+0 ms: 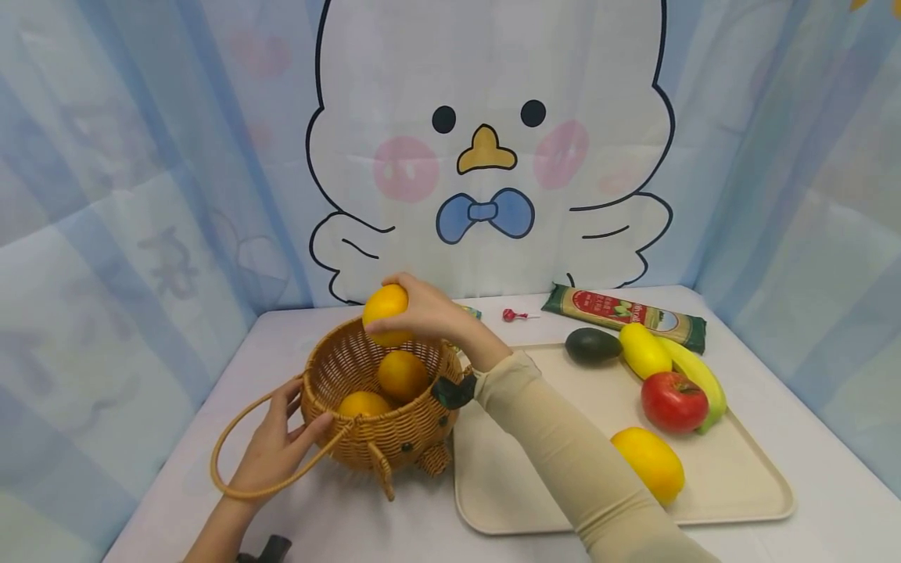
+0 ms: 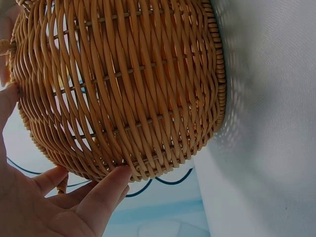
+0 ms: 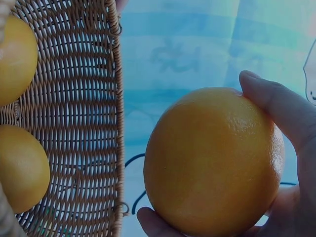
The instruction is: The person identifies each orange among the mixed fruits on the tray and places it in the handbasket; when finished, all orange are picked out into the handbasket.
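My right hand (image 1: 425,309) grips an orange (image 1: 385,314), thumb on one side and fingers on the other. It hangs over the far rim of a wicker basket (image 1: 331,450). Inside the basket lie two more oranges, one toward the right (image 1: 403,375) and one by the near wall (image 1: 364,404). At the basket's left side, my left hand (image 1: 271,450) holds the wall near the rim, and the looped handle (image 1: 218,461) hangs across its wrist. In the left wrist view, the left hand's fingertips (image 2: 118,177) rest against the woven outside.
Right of the basket is a beige tray (image 1: 521,493) carrying an avocado (image 1: 593,346), a yellow fruit (image 1: 644,352), a banana (image 1: 711,383), a red apple-like fruit (image 1: 674,402) and a yellow-orange fruit (image 1: 651,463). Behind it lie a lollipop (image 1: 510,315) and a green packet (image 1: 626,311).
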The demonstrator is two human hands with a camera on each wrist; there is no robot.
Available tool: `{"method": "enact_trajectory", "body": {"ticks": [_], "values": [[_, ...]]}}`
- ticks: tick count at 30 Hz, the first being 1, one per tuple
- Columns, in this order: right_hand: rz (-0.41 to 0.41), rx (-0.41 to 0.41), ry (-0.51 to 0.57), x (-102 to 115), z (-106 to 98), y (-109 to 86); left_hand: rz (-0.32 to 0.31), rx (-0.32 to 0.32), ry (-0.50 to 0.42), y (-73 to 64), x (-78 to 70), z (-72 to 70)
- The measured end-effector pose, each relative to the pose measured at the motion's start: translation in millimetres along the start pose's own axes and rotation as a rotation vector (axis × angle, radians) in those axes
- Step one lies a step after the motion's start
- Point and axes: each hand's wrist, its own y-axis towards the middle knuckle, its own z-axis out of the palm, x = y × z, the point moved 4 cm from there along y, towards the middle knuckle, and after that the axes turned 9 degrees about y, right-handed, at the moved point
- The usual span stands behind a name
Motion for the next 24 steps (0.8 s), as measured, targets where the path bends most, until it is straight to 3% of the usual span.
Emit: {"method": "enact_trajectory", "body": {"ticks": [24], "values": [[0.023,0.022,0.007,-4,19,12.8,-0.003,-0.01,0.012,-1.1,-1.9,0.4]]}}
